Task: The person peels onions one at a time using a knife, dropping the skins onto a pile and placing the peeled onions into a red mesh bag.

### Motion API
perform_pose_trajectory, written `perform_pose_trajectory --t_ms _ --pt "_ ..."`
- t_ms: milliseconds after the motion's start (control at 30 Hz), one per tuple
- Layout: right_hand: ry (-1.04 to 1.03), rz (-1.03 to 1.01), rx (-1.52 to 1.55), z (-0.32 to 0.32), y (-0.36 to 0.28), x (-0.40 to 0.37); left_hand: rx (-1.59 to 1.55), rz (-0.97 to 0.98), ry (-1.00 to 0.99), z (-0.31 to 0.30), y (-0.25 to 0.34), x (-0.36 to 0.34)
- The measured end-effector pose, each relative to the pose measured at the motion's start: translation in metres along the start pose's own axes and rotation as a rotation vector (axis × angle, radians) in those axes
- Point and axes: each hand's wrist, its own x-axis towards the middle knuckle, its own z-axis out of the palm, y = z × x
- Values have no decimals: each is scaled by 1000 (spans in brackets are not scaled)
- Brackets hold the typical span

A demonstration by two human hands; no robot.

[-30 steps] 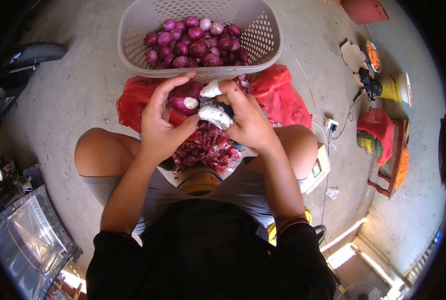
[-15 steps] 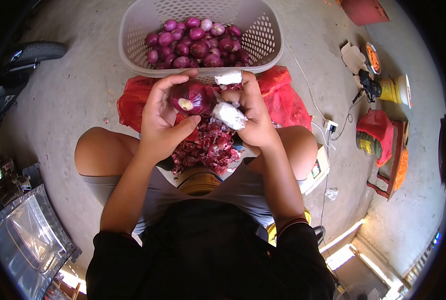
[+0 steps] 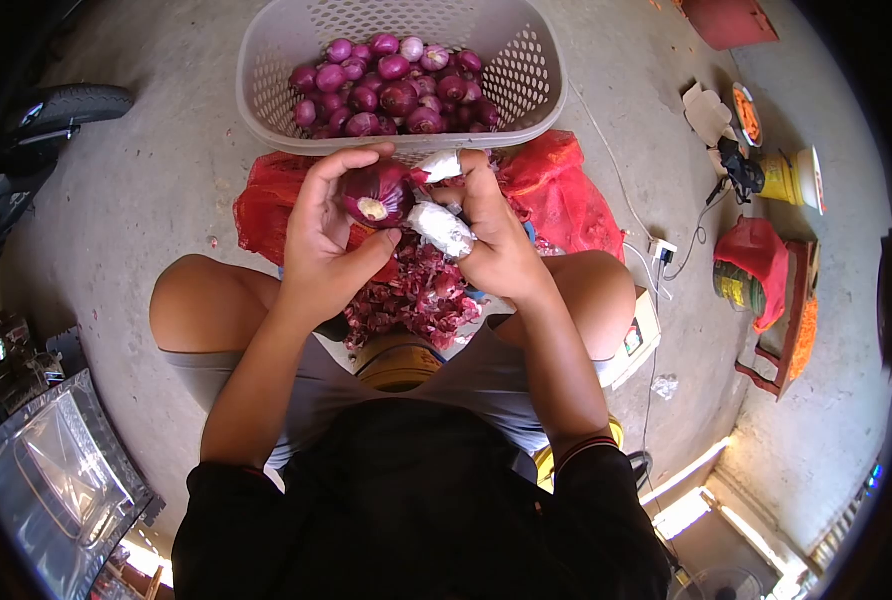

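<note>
A dark red onion (image 3: 376, 192) with a pale root end is held in my left hand (image 3: 328, 225), thumb below it and fingers curled over the top. My right hand (image 3: 486, 225) has its thumb and forefinger wrapped in white coverings. Those two covered tips press against the onion's right side, with a bit of reddish skin by the forefinger. Beneath both hands lies a heap of loose onion skins (image 3: 421, 295) between my knees. A grey plastic basket (image 3: 266, 85) stands just beyond, holding several shiny peeled red onions (image 3: 396, 97).
Red mesh sacking (image 3: 561, 195) lies between the basket and my knees. A cable leads to a power socket (image 3: 663, 250) on the right-hand floor. Farther right are a yellow bucket (image 3: 784, 178) and a wooden rack (image 3: 766, 370). A black tyre (image 3: 86, 102) is at the left.
My right hand has moved left, bringing its wrapped thumb and forefinger onto the onion's side. The left hand and the onion have hardly moved.
</note>
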Motion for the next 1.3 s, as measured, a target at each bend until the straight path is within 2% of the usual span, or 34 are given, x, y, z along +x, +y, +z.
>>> perform_pose_trajectory --t_ms 200,367,500,600,700,833,933,967,1067,1200,1300 --pt "4 -2 19 0 3 1 40 45 -4 0 -1 0" --pt "65 -7 166 5 -2 2 -77 -14 -17 -3 1 0" --pt "114 207 458 1 -2 3 -219 -67 -64 -2 5 -1" --pt "81 227 521 -2 -2 -1 -290 -146 -46 -4 8 0" --pt "11 100 441 -1 3 -2 -438 -159 -19 -1 6 1" --pt "-38 48 411 -1 -1 -4 -616 -284 79 -5 5 -2" --pt "-227 4 -31 -20 -9 -2 -672 -303 120 -7 4 -1" --pt "-287 120 -140 -24 -8 -2 -683 -311 125 -7 5 -1" --pt "-118 -59 -286 -18 -2 -11 -671 -324 129 -7 4 -2" --pt "-134 -187 -342 -8 -5 -5 -617 -340 122 -4 2 -5" --pt "-99 -169 -356 -5 -1 -7 -474 -294 60 -6 -2 -6"
